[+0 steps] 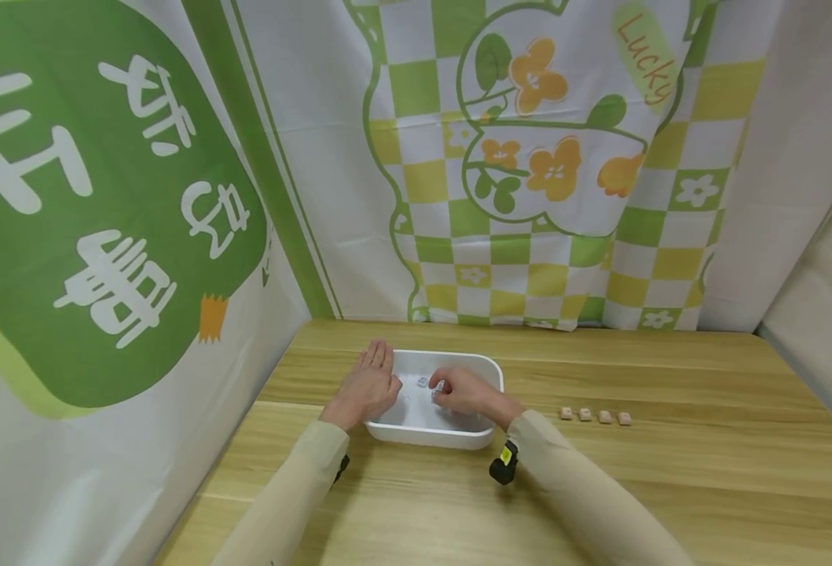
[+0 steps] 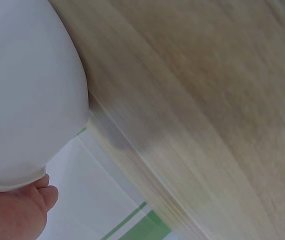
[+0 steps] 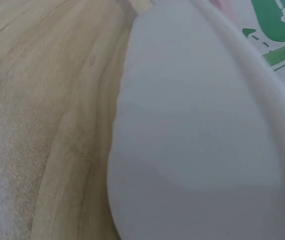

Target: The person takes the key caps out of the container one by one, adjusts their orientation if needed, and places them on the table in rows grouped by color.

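Note:
A white rectangular bin (image 1: 423,437) stands on the wooden table with small pale keycaps inside. One whitish keycap (image 1: 423,382) lies on its floor near the back. My right hand (image 1: 463,391) reaches into the bin, thumb and forefinger pinching another small whitish keycap (image 1: 437,387), partly hidden by the fingers. Over the bin's left end rests my left hand (image 1: 369,387), its fingers straight and pointing away from me. In the left wrist view, part of the left hand (image 2: 15,212) touches the bin's rim; the right wrist view shows mostly the bin's outer wall (image 3: 192,130).
Several pale pink keycaps (image 1: 585,414) sit in a row on the table (image 1: 670,487), right of the bin. A printed green and white cloth (image 1: 104,196) hangs at the left, and a checkered one (image 1: 514,259) hangs behind the table.

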Tool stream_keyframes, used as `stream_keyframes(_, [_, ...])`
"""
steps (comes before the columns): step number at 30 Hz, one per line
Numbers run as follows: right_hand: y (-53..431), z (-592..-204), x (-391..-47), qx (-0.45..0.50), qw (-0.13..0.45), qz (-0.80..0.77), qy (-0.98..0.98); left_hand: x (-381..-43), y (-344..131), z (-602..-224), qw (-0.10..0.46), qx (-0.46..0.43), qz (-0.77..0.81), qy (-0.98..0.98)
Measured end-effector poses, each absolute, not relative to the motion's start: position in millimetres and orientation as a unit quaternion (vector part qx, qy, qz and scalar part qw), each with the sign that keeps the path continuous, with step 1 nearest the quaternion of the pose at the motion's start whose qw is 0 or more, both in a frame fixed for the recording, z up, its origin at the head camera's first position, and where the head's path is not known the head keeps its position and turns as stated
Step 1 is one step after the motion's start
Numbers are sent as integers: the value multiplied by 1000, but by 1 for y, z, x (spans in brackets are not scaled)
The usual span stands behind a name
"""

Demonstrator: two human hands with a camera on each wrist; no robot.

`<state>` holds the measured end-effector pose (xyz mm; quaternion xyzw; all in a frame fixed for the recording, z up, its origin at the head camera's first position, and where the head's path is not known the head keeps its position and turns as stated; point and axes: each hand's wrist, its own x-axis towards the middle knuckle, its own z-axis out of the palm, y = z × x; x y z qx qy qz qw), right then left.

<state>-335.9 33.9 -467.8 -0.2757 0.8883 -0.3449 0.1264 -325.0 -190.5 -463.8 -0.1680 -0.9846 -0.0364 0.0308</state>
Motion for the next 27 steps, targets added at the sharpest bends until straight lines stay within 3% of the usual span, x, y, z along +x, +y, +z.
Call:
stream_keyframes(10, [30,-473,-340,-273,138,-330,893,-325,-190,-465,41,-173,-36,-983])
stream_keyframes(27, [25,-475,-342,-317,86,-242,913,-327,-190,-466,40,-171,-46,-983])
